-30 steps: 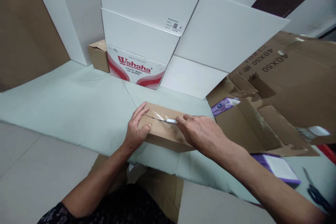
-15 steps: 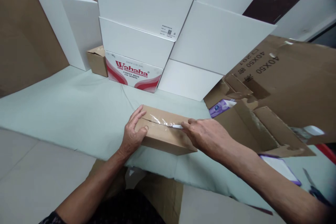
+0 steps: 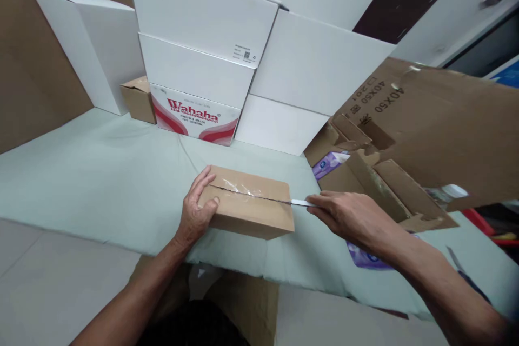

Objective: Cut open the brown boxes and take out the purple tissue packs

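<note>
A brown cardboard box [image 3: 247, 208] lies on the pale green cloth, with a dark slit running along its taped top seam. My left hand [image 3: 197, 208] grips the box's left end, fingers over the far side and thumb on top. My right hand [image 3: 340, 213] is closed around a knife, just beyond the box's right end. Only the pale blade [image 3: 299, 203] of this knife shows; its handle is hidden in my fingers. The blade's tip is at the right end of the seam.
White cartons [image 3: 287, 59] are stacked at the back, one printed Wahaha [image 3: 194, 113]. A small brown box [image 3: 140, 101] stands beside them. To the right are an open carton [image 3: 373, 184], purple packs [image 3: 367, 257], a clear bottle [image 3: 450, 193] and a dark-handled blade [image 3: 466, 275].
My right hand has drawn the knife rightward along the seam to the box's end, and the slit is longer. My left hand still grips the box. The view has shifted slightly.
</note>
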The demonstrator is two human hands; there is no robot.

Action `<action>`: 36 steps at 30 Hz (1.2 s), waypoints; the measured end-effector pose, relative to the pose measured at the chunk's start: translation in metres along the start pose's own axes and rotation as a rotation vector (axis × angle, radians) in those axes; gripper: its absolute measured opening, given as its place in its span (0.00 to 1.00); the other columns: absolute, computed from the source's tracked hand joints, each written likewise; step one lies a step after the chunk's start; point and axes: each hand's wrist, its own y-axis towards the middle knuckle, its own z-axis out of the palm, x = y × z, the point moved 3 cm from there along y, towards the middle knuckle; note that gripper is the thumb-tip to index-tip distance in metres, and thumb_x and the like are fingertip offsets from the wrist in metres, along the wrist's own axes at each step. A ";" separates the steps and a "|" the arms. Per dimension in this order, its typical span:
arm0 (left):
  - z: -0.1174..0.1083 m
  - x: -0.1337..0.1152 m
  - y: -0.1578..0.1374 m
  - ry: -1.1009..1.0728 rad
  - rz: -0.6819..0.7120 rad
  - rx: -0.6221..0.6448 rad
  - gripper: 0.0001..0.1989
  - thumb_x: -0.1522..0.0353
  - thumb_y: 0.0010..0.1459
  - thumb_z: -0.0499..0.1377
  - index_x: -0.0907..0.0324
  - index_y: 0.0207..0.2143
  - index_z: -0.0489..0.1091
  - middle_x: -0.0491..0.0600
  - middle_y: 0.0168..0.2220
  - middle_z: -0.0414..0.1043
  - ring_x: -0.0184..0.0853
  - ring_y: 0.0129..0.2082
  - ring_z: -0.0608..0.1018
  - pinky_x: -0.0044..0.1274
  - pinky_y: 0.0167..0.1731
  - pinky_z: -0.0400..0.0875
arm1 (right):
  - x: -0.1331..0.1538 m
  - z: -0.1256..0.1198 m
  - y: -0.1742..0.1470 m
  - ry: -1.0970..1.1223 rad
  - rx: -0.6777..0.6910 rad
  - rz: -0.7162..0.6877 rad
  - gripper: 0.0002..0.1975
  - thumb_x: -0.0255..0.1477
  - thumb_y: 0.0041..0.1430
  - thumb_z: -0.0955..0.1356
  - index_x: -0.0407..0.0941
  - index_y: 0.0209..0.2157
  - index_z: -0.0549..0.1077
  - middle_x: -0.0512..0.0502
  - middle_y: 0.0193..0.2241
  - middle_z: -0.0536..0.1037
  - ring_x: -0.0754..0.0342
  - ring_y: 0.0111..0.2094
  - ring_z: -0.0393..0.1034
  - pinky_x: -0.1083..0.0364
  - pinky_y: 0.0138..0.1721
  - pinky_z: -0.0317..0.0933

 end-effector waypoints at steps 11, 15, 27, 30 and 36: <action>-0.004 -0.001 -0.002 -0.009 -0.025 -0.034 0.29 0.67 0.56 0.61 0.61 0.61 0.72 0.57 0.67 0.69 0.49 0.68 0.69 0.40 0.70 0.60 | -0.024 0.115 -0.058 0.405 -0.316 0.597 0.20 0.39 0.68 0.60 0.45 0.45 0.81 0.39 0.42 0.86 0.42 0.43 0.81 0.50 0.41 0.69; -0.005 -0.003 -0.003 0.012 -0.042 -0.046 0.30 0.66 0.56 0.61 0.60 0.62 0.72 0.56 0.67 0.69 0.49 0.68 0.70 0.39 0.69 0.62 | -0.017 0.169 -0.057 0.381 -0.292 0.766 0.15 0.34 0.65 0.64 0.44 0.43 0.80 0.37 0.41 0.85 0.43 0.42 0.79 0.51 0.41 0.65; -0.007 -0.003 -0.004 0.042 -0.077 -0.041 0.31 0.64 0.56 0.62 0.59 0.63 0.71 0.54 0.67 0.70 0.49 0.67 0.70 0.37 0.68 0.63 | -0.007 0.176 -0.064 1.035 -0.697 0.765 0.17 0.43 0.59 0.69 0.45 0.40 0.79 0.39 0.40 0.82 0.45 0.40 0.74 0.46 0.43 0.67; -0.007 -0.004 -0.004 0.052 -0.074 -0.049 0.31 0.64 0.56 0.62 0.58 0.63 0.72 0.53 0.67 0.70 0.49 0.67 0.70 0.37 0.68 0.63 | 0.009 0.156 -0.061 1.446 -0.750 0.680 0.17 0.46 0.57 0.72 0.47 0.38 0.80 0.45 0.36 0.82 0.50 0.35 0.75 0.49 0.40 0.69; -0.009 -0.010 -0.007 0.100 -0.147 -0.067 0.33 0.60 0.58 0.64 0.58 0.65 0.69 0.55 0.65 0.71 0.51 0.65 0.72 0.39 0.66 0.66 | 0.040 0.114 -0.056 2.093 -0.712 0.508 0.14 0.39 0.45 0.82 0.48 0.32 0.82 0.49 0.31 0.80 0.58 0.30 0.72 0.56 0.35 0.67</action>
